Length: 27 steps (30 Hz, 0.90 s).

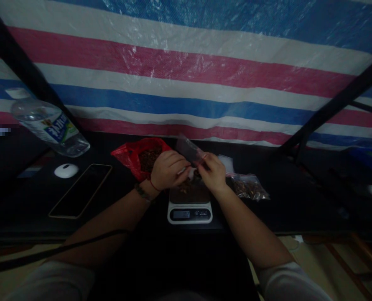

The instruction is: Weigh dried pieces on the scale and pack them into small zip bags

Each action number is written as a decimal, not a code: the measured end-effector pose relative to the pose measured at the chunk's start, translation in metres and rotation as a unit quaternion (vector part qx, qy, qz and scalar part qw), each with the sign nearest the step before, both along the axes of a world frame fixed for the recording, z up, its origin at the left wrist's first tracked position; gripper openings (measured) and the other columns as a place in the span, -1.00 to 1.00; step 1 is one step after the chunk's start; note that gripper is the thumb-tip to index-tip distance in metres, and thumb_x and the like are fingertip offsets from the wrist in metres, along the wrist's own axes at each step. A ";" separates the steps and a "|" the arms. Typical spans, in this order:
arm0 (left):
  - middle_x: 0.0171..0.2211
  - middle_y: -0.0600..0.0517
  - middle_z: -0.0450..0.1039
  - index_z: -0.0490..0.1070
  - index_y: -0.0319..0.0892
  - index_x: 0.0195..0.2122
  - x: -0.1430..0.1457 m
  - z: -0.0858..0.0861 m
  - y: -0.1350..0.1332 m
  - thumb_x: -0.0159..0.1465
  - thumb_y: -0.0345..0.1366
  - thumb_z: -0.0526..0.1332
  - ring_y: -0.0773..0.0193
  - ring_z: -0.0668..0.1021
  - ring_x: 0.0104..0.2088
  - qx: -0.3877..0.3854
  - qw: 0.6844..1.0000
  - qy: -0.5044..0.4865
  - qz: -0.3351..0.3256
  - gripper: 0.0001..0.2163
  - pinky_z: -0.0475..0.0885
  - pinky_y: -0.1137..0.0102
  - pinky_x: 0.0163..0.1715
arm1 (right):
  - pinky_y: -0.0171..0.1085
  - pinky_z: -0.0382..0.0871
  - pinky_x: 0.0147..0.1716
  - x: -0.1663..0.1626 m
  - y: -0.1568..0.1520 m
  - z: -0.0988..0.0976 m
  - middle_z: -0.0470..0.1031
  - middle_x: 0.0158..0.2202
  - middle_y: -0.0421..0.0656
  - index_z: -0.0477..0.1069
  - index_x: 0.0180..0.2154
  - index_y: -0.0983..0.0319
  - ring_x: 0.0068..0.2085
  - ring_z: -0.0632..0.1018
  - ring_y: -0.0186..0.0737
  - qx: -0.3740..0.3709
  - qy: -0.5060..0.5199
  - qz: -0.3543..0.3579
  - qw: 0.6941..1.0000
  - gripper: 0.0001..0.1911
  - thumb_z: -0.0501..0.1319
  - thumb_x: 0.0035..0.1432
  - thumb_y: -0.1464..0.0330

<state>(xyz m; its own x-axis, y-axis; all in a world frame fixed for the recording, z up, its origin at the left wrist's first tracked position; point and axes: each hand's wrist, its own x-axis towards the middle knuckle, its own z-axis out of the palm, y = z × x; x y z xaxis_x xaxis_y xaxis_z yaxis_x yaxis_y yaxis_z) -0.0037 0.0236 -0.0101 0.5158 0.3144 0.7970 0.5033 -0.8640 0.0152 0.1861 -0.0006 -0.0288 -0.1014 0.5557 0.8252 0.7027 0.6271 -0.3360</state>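
Both my hands meet over a small white kitchen scale at the table's front middle. My left hand is curled closed beside the mouth of a small clear plastic bag, fingers pinched toward it. My right hand is closed on the same bag from the right. Some brown bits lie on the scale's plate. Just behind my left hand sits a red plastic bag, open, with brown dried pieces inside.
A filled clear bag of brown pieces lies right of the scale. A phone, a white mouse and a tilted water bottle are at the left. A striped tarp hangs behind the dark table.
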 end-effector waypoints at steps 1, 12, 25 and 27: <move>-0.40 -0.02 0.51 0.48 -0.16 -0.36 -0.007 0.002 0.007 0.22 -0.26 0.14 0.21 0.50 -0.30 -0.013 1.000 -0.007 0.024 -0.85 0.37 0.26 -0.20 | -0.14 0.50 -0.16 0.002 0.001 0.001 0.52 -0.17 -0.09 0.42 -0.02 0.10 -0.16 0.54 -0.12 0.009 0.013 -0.015 1.000 -0.67 0.22 0.14 0.36; 0.25 -0.21 0.16 0.23 -0.14 0.21 -0.066 -0.023 0.065 -0.09 0.03 0.36 -0.14 0.30 0.18 -0.332 0.893 0.294 0.076 -0.18 0.26 0.07 0.11 | -0.16 0.48 -0.26 0.009 0.002 0.004 0.48 -0.27 -0.11 0.45 -0.07 0.14 -0.26 0.51 -0.15 -0.003 0.059 -0.034 0.998 -0.64 0.31 0.04 0.28; 0.29 -0.13 0.06 -0.01 -0.11 0.30 -0.041 0.010 0.033 0.08 -0.09 0.21 -0.11 0.12 0.27 -0.144 0.986 0.059 0.065 -0.25 -0.07 -0.05 0.22 | -0.04 0.37 -0.07 0.003 0.005 -0.001 0.46 -0.15 -0.09 0.46 -0.08 0.12 -0.09 0.46 -0.08 -0.066 -0.017 0.027 0.997 -0.63 0.32 0.02 0.26; 0.23 -0.12 0.17 0.08 -0.10 0.26 -0.027 0.013 0.018 0.04 -0.02 0.24 -0.15 0.14 0.25 -0.118 0.989 0.091 0.020 -0.24 -0.17 -0.09 0.23 | -0.02 0.35 -0.05 0.001 0.004 -0.001 0.45 -0.12 -0.10 0.47 -0.10 0.12 -0.06 0.44 -0.07 -0.076 -0.034 0.052 0.995 -0.65 0.32 0.01 0.27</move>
<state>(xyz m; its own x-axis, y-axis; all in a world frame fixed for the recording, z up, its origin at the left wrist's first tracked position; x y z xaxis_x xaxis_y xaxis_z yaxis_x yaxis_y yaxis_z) -0.0303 0.0418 0.0032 0.6278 0.5037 0.5934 0.5497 -0.8267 0.1202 0.1872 0.0038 -0.0293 -0.2175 0.6568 0.7220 0.6613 0.6433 -0.3860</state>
